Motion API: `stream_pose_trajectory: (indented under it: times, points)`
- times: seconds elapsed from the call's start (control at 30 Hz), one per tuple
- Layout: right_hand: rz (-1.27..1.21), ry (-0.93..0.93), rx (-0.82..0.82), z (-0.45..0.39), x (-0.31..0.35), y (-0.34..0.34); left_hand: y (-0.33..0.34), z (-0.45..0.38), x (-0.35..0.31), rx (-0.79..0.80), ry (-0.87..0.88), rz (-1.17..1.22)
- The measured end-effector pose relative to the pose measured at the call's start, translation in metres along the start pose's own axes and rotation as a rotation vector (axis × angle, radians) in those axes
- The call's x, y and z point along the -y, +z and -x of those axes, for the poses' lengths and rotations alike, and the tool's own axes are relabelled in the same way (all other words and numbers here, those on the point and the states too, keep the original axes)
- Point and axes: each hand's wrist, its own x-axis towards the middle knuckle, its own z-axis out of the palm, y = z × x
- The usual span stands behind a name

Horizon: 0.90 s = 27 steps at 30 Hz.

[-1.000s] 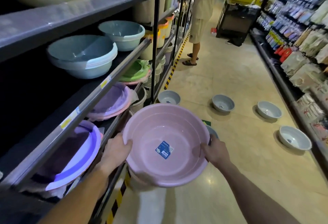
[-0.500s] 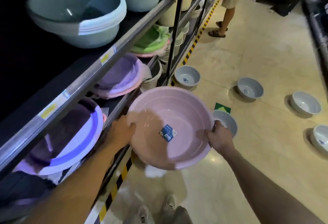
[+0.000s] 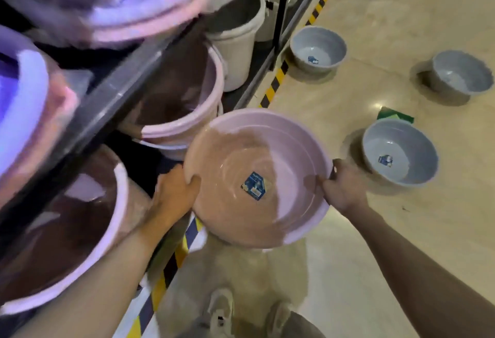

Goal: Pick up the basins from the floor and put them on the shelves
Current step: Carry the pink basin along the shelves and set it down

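A pink basin (image 3: 257,161) with a blue sticker inside hangs low in front of the bottom shelf. My left hand (image 3: 174,195) grips its left rim, thumb over the edge. My right hand (image 3: 341,190) grips its right rim. The basin tilts a little toward the shelf. Just left of it, stacked pink basins (image 3: 184,112) stand on the bottom shelf, and another pink stack (image 3: 88,228) sits nearer to me. Three grey basins (image 3: 399,155) (image 3: 318,48) (image 3: 460,75) stand on the floor to the right.
A grey shelf rail (image 3: 112,102) crosses above the bottom stacks, with purple and pink basins (image 3: 128,3) on the shelf over it. White buckets (image 3: 235,43) stand further along. Yellow-black tape (image 3: 276,80) marks the shelf foot. My shoes (image 3: 222,311) show below on the beige floor.
The view has dropped toward the bottom shelf. Both hands have carried the pink basin lower, next to the pink stacks there. The upper shelves and the standing person have left the view.
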Motion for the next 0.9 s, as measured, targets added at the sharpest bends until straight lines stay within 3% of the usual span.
stream_pose_trajectory:
  times: [0.17, 0.37, 0.6, 0.9]
  points:
    - [-0.007, -0.029, 0.002, -0.040, -0.071, 0.110, 0.112, -0.041, 0.048, -0.031, 0.016, -0.036]
    - [-0.035, -0.049, 0.008, -0.065, -0.117, 0.184, 0.199, -0.077, 0.099, -0.080, 0.035, -0.007]
    - [0.030, -0.122, 0.002, -0.080, -0.142, 0.238, 0.245, -0.101, 0.139, -0.075, -0.037, -0.030]
    - [0.238, -0.019, 0.034, -0.084, -0.146, 0.262, 0.241, -0.089, 0.123, 0.028, 0.014, -0.022]
